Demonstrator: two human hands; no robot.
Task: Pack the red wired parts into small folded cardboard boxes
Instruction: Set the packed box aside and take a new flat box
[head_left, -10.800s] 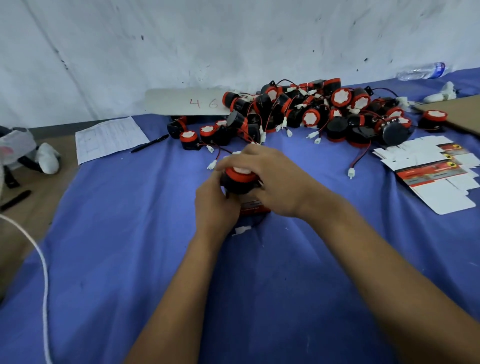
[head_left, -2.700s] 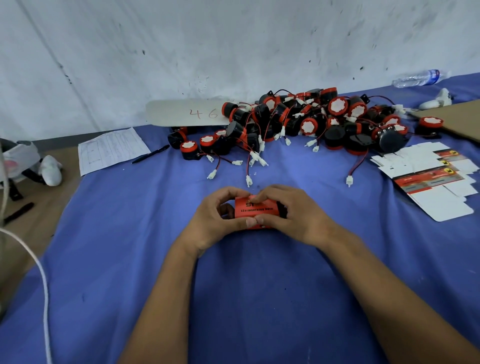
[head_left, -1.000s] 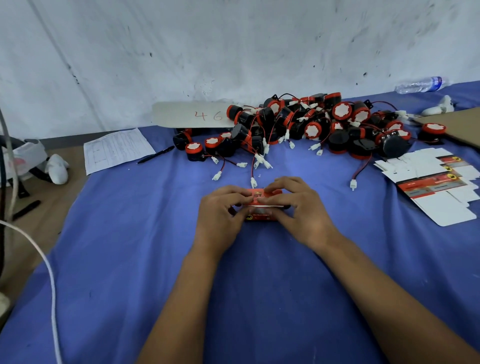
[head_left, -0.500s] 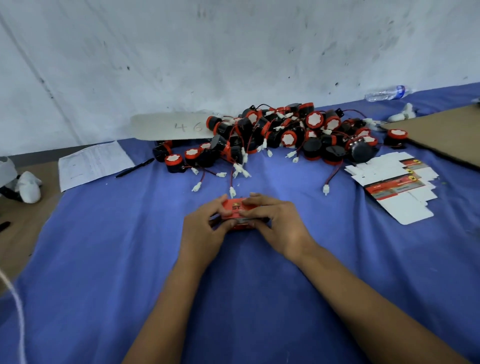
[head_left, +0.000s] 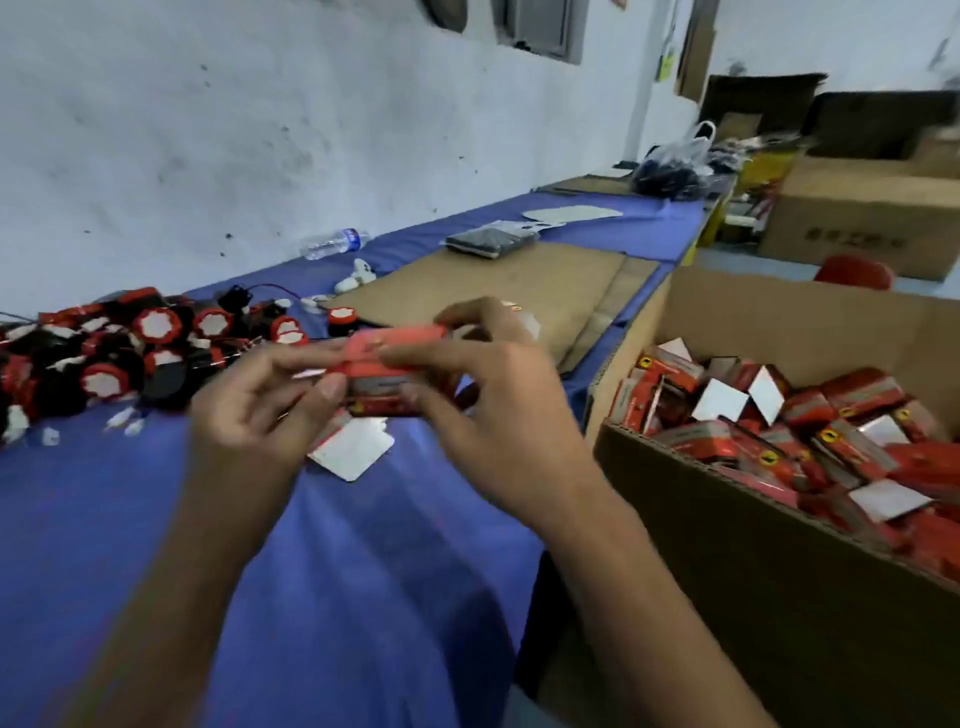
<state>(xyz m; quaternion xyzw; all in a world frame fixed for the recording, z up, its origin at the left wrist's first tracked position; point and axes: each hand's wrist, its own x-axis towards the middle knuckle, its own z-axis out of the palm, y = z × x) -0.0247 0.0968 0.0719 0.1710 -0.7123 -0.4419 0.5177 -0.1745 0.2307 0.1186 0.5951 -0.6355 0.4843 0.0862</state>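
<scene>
Pinching one small red box (head_left: 382, 374) (lid flap up), both hands hover beside a carton (head_left: 727, 545) heaped with packed boxes (head_left: 810, 436).

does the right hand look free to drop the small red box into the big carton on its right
Probably yes: the right hand grips the small red box with the left hand, and the open-topped carton sits beside it, nothing between.

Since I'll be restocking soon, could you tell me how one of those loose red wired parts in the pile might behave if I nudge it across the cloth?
A red wired part looks round and squat, so it would probably roll if tipped on edge. Its thin wire with the white connector looks floppy and would likely trail or snag on neighbours in the pile. On the blue cloth it should drag, not slide freely.
</scene>
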